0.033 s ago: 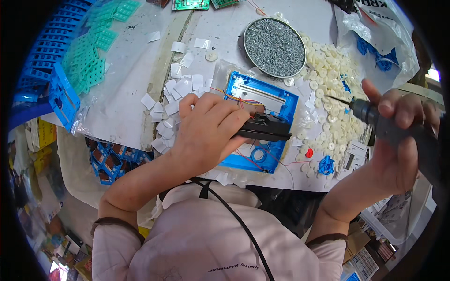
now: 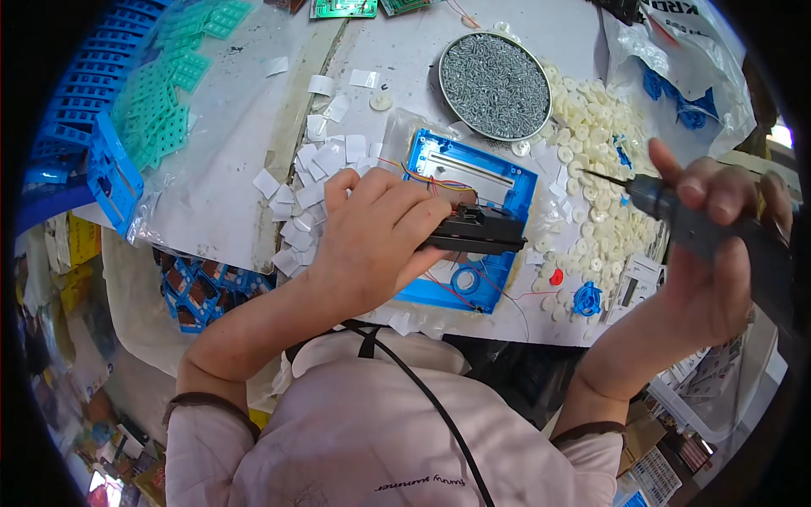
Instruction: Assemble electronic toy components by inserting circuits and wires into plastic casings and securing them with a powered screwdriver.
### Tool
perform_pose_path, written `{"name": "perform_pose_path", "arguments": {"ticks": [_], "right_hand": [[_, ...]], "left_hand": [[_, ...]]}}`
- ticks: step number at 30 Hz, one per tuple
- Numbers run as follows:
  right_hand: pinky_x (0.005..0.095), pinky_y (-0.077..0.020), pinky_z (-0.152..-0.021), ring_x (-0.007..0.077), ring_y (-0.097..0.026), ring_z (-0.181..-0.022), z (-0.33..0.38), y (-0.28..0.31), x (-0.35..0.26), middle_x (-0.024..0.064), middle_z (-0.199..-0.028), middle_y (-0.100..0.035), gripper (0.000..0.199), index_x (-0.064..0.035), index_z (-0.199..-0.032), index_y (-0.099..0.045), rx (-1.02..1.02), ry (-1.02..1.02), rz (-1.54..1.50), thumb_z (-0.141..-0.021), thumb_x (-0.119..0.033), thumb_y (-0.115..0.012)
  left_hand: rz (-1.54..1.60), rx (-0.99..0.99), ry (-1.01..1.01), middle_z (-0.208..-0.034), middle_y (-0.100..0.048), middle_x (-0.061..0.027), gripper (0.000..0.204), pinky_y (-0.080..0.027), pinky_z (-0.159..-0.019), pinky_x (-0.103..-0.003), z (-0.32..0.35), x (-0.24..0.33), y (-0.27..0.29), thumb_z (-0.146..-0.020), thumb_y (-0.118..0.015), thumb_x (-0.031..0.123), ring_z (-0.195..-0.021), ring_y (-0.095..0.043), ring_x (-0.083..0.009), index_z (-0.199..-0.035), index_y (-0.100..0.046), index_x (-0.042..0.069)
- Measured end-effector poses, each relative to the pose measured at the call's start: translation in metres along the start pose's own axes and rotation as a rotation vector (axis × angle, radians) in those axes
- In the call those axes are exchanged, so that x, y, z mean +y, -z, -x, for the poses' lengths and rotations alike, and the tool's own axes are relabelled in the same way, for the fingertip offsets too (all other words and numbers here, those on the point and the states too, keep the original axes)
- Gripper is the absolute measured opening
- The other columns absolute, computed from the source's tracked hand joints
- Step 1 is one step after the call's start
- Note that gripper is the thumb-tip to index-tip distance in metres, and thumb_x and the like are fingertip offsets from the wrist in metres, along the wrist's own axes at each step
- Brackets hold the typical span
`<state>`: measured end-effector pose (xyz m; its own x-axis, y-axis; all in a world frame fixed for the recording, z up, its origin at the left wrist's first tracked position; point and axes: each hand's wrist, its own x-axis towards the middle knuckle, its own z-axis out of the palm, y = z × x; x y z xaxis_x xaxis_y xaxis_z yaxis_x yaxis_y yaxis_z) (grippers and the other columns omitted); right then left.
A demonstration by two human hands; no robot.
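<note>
- Far out to the left of the left hand, stacked blue plastic trays (image 2: 63, 127) line the table's edge, with a heap of small teal plastic grids (image 2: 173, 84) lying on a clear plastic sheet just beyond them.
- Just left of and above the left hand, a scatter of small white paper squares (image 2: 308, 182) spreads over the table (image 2: 405, 51).
- The left hand (image 2: 372, 241) lies palm down, fingers curled and clamped on a black rectangular part (image 2: 477, 230), pressing it onto the blue plastic housing (image 2: 490, 182).
- That blue plastic housing lies open and flat under and to the right of the left hand; thin red and yellow wires (image 2: 431, 182) run across it beneath the fingertips, and a blue ring (image 2: 463, 279) sits at its near corner.
- Beyond the housing, up and right of the left hand, stands a round metal dish (image 2: 495, 84) full of small silvery screws.
- Between the two hands, a pile of small white round plastic pieces (image 2: 591, 177) covers the table, with a red button (image 2: 556, 276) and a blue gear-like piece (image 2: 587, 298) near its lower edge.
- The right hand (image 2: 718, 253) is closed around a dark electric screwdriver (image 2: 676, 215), held above the table, its thin bit pointing left over the white pieces, well apart from the housing.
</note>
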<state>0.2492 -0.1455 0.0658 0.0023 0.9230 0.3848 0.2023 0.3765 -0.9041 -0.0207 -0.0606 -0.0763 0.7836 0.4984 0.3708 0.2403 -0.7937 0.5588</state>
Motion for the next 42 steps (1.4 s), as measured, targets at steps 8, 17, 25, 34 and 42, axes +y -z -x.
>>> {"name": "perform_pose_path", "arguments": {"ticks": [8,17,25,34,42], "right_hand": [[0.0328,-0.0403,-0.064,0.0121,-0.046,-0.065,0.010,-0.070,0.045,-0.0044,-0.073,-0.051,0.054,-0.0203,-0.142,-0.045,0.053,0.081,-0.272,-0.097,-0.036,-0.068],[0.0318,-0.0458,-0.057,0.0129,-0.052,-0.058,0.012,-0.089,0.050,-0.0032,-0.068,-0.055,0.041,-0.0172,-0.124,-0.047,0.047,0.064,-0.240,-0.096,-0.036,-0.070],[0.0321,-0.0469,-0.057,0.0134,-0.053,-0.059,0.011,-0.098,0.053,-0.0026,-0.068,-0.055,0.036,-0.0159,-0.116,-0.047,0.055,0.062,-0.191,-0.096,-0.035,-0.070],[0.0324,-0.0468,-0.056,0.0145,-0.053,-0.056,0.012,-0.108,0.052,-0.0016,-0.067,-0.055,0.035,-0.0152,-0.114,-0.048,0.079,0.113,-0.076,-0.095,-0.033,-0.072],[0.0368,-0.0534,-0.059,0.0179,-0.060,-0.060,0.012,-0.093,0.049,0.0047,-0.076,-0.061,0.037,-0.0110,-0.112,-0.043,-0.031,0.166,-0.167,-0.094,-0.024,-0.073]], "left_hand": [[0.107,-0.060,0.006,-0.103,-0.061,-0.0007,0.056,-0.029,-0.088,-0.044,-0.001,-0.005,0.002,-0.066,-0.085,0.020,-0.095,-0.055,-0.0231,-0.116,-0.061,0.014],[0.139,-0.078,0.048,-0.102,-0.061,-0.0002,0.053,-0.029,-0.091,-0.045,-0.003,-0.003,0.005,-0.065,-0.085,0.024,-0.094,-0.055,-0.0232,-0.114,-0.065,0.014],[0.129,-0.040,0.027,-0.103,-0.062,0.0007,0.051,-0.031,-0.090,-0.045,-0.002,-0.006,0.003,-0.066,-0.084,0.026,-0.095,-0.055,-0.0222,-0.113,-0.065,0.014],[0.153,-0.010,-0.013,-0.103,-0.062,0.0005,0.054,-0.031,-0.090,-0.044,0.000,-0.006,-0.001,-0.063,-0.085,0.026,-0.097,-0.055,-0.0206,-0.112,-0.066,0.012],[0.162,-0.016,-0.007,-0.102,-0.061,-0.0003,0.055,-0.032,-0.090,-0.044,0.001,-0.006,0.001,-0.062,-0.086,0.027,-0.097,-0.055,-0.0206,-0.111,-0.065,0.012]]}}
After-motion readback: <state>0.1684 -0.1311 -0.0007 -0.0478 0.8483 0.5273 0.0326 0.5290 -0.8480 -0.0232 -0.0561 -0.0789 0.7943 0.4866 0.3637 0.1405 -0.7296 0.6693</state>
